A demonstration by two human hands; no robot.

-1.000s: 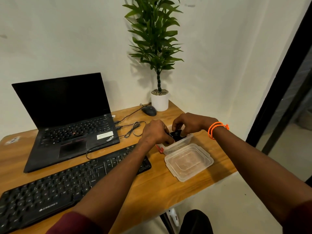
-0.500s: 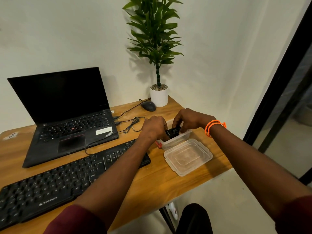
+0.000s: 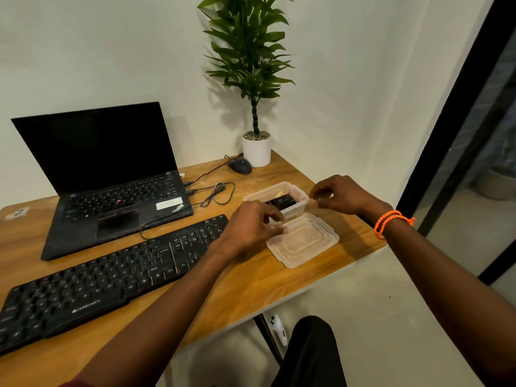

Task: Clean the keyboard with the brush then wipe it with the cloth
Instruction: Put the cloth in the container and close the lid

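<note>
A black keyboard (image 3: pixel 111 277) lies across the front left of the wooden desk (image 3: pixel 245 291). To its right stands a clear plastic container (image 3: pixel 300 208) holding a black item (image 3: pixel 282 203) and something pale yellow (image 3: pixel 280 193). I cannot make out which of these is the brush or the cloth. The container's clear lid (image 3: pixel 304 241) lies flat just in front of it. My left hand (image 3: pixel 248 227) has curled fingers that pinch the lid's far left corner. My right hand (image 3: pixel 342 196) is curled at the container's right corner, thumb and forefinger pinching its rim.
An open black laptop (image 3: pixel 111 191) sits behind the keyboard, with cables (image 3: pixel 220 194) trailing to a mouse (image 3: pixel 239 166) and a potted plant (image 3: pixel 255 148) at the back. The desk's right edge runs close behind the container. A dark door frame (image 3: pixel 446 135) stands at the right.
Both hands have let go of the black item and come out of the container. The left hand dropped to the lid and the right hand drew back to the container's right corner.
</note>
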